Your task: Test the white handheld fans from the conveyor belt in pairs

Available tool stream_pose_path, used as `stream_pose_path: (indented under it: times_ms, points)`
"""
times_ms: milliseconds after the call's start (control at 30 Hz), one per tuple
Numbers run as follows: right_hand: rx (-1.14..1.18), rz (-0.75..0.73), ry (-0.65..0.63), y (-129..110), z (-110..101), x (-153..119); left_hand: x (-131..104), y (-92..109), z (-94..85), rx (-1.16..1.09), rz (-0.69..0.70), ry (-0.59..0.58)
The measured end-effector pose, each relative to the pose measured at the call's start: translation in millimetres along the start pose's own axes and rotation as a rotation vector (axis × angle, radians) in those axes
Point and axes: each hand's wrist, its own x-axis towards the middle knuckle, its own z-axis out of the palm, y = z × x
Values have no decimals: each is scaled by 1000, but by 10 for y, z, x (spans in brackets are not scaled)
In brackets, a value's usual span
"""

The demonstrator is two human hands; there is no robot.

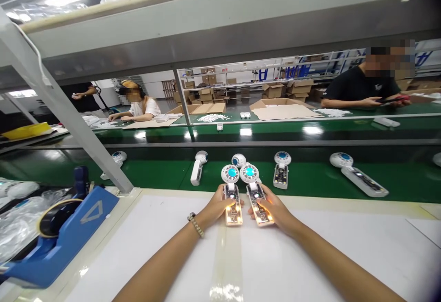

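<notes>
Thumb (228, 202) of the left hand (217, 206) bears on the front face of the left lit device (233, 212), with the fingers closed around its outer edge and back. The right hand (275, 210) pinches the right lit device (263, 215) in the same manner, thumb on the front. Both units are held just apart at the bodies, ahead of the forearms, with their round white heads uppermost and close together. Each head shows an illuminated blue-green centre; each body exposes circuitry and glows orange toward its lower end. A bracelet (196, 225) encircles the left wrist. Below the hands lies a white work surface (155, 251), with a strip of clear tape (225, 256) running between the forearms. Directly beyond the hands, a green conveyor belt (172, 173) carries further units: a white device (196, 172) to the left of the hands, a round device head (238, 159) just behind the held heads, an exposed-circuit device (281, 176) to the right, and a long-bodied device (365, 180) farther right. Well left of the left hand stands a blue tape dispenser (69, 233), adjacent to clear plastic bags (20, 219). Across the belt, a person in a white top (149, 107) sits to the far left, and a person in a black shirt (358, 84) is positioned to the far right.
</notes>
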Motion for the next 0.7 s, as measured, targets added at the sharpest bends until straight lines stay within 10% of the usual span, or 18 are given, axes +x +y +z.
stream_pose_path:
  times_ms: [700]
  points:
    - [62,-12,10,18,-16,9,19,-47,-18,-75,77,15]
